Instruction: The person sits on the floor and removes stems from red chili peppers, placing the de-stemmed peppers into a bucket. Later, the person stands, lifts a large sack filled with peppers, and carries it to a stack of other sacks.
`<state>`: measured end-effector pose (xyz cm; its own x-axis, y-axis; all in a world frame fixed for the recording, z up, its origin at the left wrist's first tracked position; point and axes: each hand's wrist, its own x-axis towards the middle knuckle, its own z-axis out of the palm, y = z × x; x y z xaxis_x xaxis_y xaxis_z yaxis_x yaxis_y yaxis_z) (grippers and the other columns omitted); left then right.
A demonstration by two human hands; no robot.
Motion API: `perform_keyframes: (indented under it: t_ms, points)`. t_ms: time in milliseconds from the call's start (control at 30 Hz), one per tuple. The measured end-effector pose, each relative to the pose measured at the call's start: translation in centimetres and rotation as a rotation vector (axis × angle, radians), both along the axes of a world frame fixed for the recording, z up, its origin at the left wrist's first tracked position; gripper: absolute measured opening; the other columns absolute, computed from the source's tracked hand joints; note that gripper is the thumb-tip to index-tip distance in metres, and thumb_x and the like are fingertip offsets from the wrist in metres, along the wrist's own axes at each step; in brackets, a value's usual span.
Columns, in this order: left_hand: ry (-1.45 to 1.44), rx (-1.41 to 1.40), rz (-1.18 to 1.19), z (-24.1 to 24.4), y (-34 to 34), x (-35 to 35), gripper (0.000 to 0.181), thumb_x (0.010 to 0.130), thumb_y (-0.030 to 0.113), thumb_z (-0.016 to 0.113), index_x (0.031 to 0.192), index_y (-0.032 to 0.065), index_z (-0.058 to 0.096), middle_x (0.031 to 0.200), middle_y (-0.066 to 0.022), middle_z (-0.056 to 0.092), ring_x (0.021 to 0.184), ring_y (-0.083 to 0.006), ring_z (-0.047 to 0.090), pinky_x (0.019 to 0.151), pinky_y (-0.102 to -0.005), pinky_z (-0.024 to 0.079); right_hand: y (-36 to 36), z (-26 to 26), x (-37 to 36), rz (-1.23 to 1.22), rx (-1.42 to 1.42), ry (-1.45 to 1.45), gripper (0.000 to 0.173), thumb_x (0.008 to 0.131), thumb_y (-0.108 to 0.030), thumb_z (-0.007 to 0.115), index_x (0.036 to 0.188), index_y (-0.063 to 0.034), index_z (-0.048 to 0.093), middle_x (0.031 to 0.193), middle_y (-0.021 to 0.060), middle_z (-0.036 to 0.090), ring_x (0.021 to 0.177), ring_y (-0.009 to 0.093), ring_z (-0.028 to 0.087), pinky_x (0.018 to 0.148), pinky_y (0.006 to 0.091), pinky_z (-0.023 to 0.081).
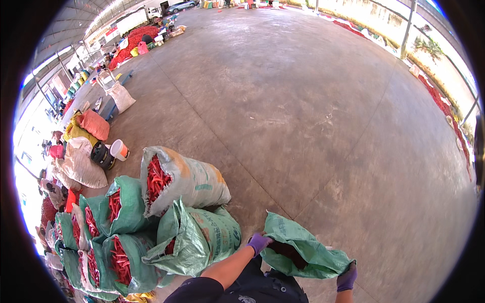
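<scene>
My left hand (259, 242), in a purple glove, grips one edge of the mouth of a green woven sack (291, 231). At the opposite corner my right hand (347, 277), gloved alike, holds the rim. The mouth is spread between them and faces up towards me; its inside is dark and I cannot tell what it contains. Just left of my left arm lies a full green woven sack (218, 231) with printing on it, some red chili peppers showing in its partly folded mouth. Behind it rests a white woven sack (201, 181), its mouth gaping over red chili peppers (157, 180).
More green sacks (138, 261) of red chilies crowd the lower left. Beyond them stand a white bucket (119, 150), a black bucket (102, 155) and an orange sack (94, 124). A large chili heap (138, 38) with people nearby lies far left. Concrete floor (280, 113) stretches ahead.
</scene>
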<state>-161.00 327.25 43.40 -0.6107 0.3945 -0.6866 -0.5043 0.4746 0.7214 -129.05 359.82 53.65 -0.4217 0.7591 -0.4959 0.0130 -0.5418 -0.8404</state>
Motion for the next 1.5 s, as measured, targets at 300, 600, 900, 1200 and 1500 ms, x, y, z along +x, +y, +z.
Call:
perform_keyframes:
  t_ms: [300, 600, 900, 1200, 1500]
  points:
    - [-0.136, 0.019, -0.086, 4.6, 4.8, -3.2, 0.078, 0.071, 0.019, 0.083, 0.137, -0.0071, 0.051, 0.106, -0.0131, 0.071, 0.096, -0.0180, 0.067, 0.083, -0.0296, 0.053, -0.4, -0.6, -0.2, -0.081, 0.135, -0.024, 0.030, 0.100, -0.030, 0.054, 0.110, -0.0020, 0.061, 0.104, 0.0081, 0.066, 0.099, 0.021, 0.062, 0.089, 0.0366, 0.050]
    - [-0.163, 0.093, -0.122, 1.0, 4.6, -1.8, 0.053, 0.077, 0.016, 0.082, 0.122, -0.0031, 0.061, 0.085, -0.0045, 0.069, 0.073, -0.0123, 0.063, 0.067, -0.0278, 0.051, -3.7, 2.9, -6.4, -0.111, 0.104, -0.124, 0.047, 0.103, -0.043, 0.047, 0.110, 0.0002, 0.062, 0.102, 0.0065, 0.064, 0.090, 0.016, 0.060, 0.082, 0.0324, 0.050]
    - [-0.266, -0.015, -0.423, 5.0, 2.4, -9.3, 0.059, 0.070, 0.022, 0.077, 0.122, -0.0016, 0.064, 0.084, -0.0148, 0.071, 0.079, -0.0217, 0.068, 0.074, -0.0317, 0.052, -8.3, 4.9, -17.3, 0.062, 0.133, -0.387, 0.037, 0.102, -0.029, 0.047, 0.098, 0.0026, 0.065, 0.090, 0.0092, 0.066, 0.079, 0.019, 0.064, 0.072, 0.0327, 0.052]
    - [-0.224, 0.156, -0.089, 5.7, -2.4, -26.7, 0.055, 0.076, 0.014, 0.077, 0.123, -0.0071, 0.060, 0.078, -0.0106, 0.069, 0.074, -0.0164, 0.067, 0.068, -0.0267, 0.052, -11.2, 14.8, -38.5, 0.136, 0.261, -0.329, 0.023, 0.100, -0.020, 0.054, 0.086, -0.0030, 0.060, 0.077, 0.0013, 0.059, 0.070, 0.012, 0.055, 0.064, 0.0284, 0.046]
    - [-0.024, 0.049, 0.228, 12.6, -9.1, -40.4, 0.049, 0.075, 0.005, 0.079, 0.119, -0.0064, 0.061, 0.082, -0.0069, 0.069, 0.071, -0.0114, 0.063, 0.064, -0.0263, 0.051, -15.8, 18.2, -51.1, 0.518, 0.393, -0.395, 0.027, 0.095, -0.016, 0.059, 0.070, -0.0071, 0.054, 0.066, -0.0067, 0.046, 0.062, 0.004, 0.039, 0.054, 0.0266, 0.029]
